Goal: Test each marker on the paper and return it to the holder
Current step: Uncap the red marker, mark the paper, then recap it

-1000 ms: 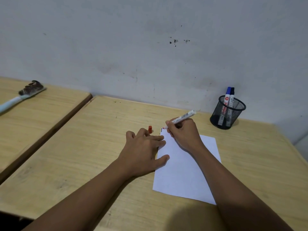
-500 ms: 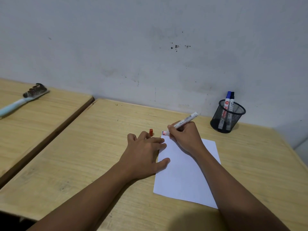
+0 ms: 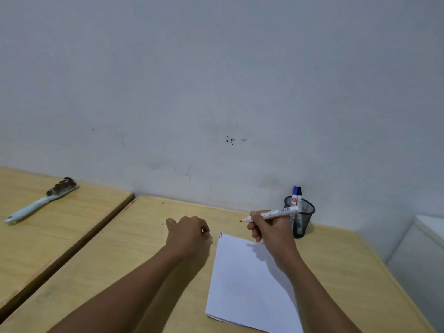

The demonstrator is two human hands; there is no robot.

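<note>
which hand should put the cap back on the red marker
Left. The left hand is curled on the table, seemingly over the cap, while the right hand has its grip on the uncapped red marker.

marker: lifted off the paper, red tip now held in the air past the far edge; right hand: raised and moved toward the holder | left hand: taken off the paper, curled into a fist beside it; red cap: hidden now | marks: uncovered at the paper's corner
</note>
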